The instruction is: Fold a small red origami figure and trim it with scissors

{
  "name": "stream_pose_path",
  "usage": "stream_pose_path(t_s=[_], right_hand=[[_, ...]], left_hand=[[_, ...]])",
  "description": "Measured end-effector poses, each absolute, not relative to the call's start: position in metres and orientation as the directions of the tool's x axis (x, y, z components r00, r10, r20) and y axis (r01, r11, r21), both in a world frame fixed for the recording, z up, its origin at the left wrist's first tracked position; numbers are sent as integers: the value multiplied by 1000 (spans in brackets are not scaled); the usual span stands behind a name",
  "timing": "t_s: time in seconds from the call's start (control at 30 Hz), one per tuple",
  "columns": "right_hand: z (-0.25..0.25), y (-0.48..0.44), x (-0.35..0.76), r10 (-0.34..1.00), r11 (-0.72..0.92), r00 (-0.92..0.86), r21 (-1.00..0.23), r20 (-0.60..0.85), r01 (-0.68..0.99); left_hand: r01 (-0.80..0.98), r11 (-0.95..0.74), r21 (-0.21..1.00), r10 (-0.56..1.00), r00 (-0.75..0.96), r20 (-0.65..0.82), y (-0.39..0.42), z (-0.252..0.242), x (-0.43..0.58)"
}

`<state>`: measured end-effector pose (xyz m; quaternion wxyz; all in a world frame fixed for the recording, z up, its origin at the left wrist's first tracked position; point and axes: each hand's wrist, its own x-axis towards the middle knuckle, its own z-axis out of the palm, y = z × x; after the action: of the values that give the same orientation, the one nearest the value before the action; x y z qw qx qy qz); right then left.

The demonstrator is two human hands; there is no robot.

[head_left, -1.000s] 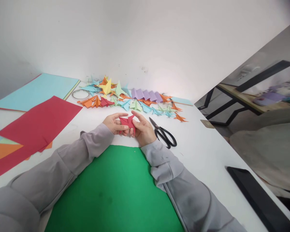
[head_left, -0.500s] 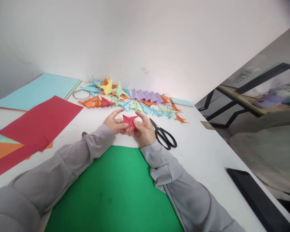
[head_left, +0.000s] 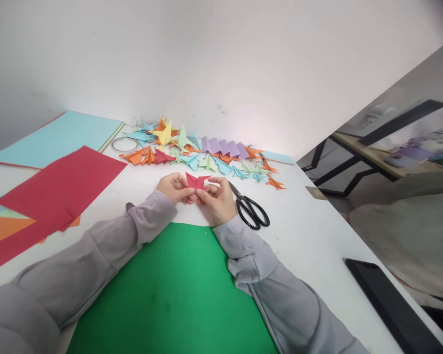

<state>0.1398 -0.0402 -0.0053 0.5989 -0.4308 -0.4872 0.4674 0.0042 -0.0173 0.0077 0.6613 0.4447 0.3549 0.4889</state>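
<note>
Between my two hands is a small folded red paper, its pointed flaps spread upward in a V. My left hand pinches its left side, thumb in front. The right side is gripped by my right hand, whose thumb presses near the middle of the folds; my fingers hide the lower part. Black-handled scissors lie just right of my right hand. Below both hands a green sheet covers the near part of the white table.
Several folded paper birds in mixed colours and a pleated purple strip line the wall. On the left lie a ring of wire, a red sheet and a light blue sheet. A black flat object rests by the right edge.
My right thumb has shifted toward the middle of the red paper, and my left index finger has curled down. The red paper's flaps now stand a little higher above my fingers.
</note>
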Motion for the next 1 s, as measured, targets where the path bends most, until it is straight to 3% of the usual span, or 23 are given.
stream_pose_path(t_s=[0.17,0.53,1.0], right_hand=[[-4,-40,140,975,214,63,-976,212,-28],[0,-44,139,926,300,184,-937,331,178],[2,-49,137,915,370,73,-897,397,241]], left_hand=[[-349,110,931,957,289,-5,-15,8,4],[-331,129,935,961,273,-36,-20,9,4],[-427,218,878,972,175,-156,-12,9,4]])
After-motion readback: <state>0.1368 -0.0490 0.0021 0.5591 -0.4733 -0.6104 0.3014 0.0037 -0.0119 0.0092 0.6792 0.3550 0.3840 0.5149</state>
